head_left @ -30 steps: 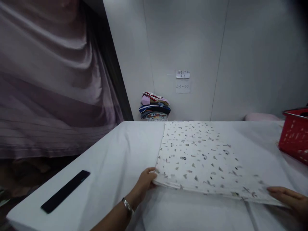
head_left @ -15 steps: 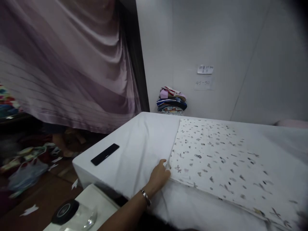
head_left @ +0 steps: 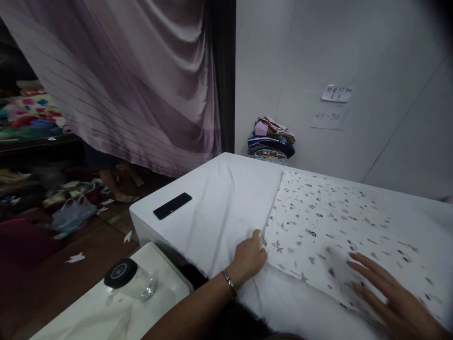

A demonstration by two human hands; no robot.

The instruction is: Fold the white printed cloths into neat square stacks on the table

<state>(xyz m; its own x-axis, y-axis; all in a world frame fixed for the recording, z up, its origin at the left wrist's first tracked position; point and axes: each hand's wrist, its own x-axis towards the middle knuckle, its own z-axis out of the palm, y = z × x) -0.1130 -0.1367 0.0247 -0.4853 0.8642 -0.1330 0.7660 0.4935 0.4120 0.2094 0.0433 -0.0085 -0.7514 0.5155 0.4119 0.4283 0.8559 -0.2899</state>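
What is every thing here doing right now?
cloth, folded, lying flat on the table
left hand, closed on the cloth's near corner
right hand, open, flat on the cloth
phone, flat on the table, screen dark
jar, on its side, lid on
clothes pile, folded, stacked
curtain, hanging, drawn across

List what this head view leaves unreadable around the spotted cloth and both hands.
Right hand: motion-blurred, wrist cut off by the lower edge.
Left hand: fingertips hidden at the corner of the spotted cloth, so the grip is unclear.
Right end of the spotted cloth: cut off by the frame edge.
Upper wall note: writing too small to read.
Person behind the curtain: only legs show.
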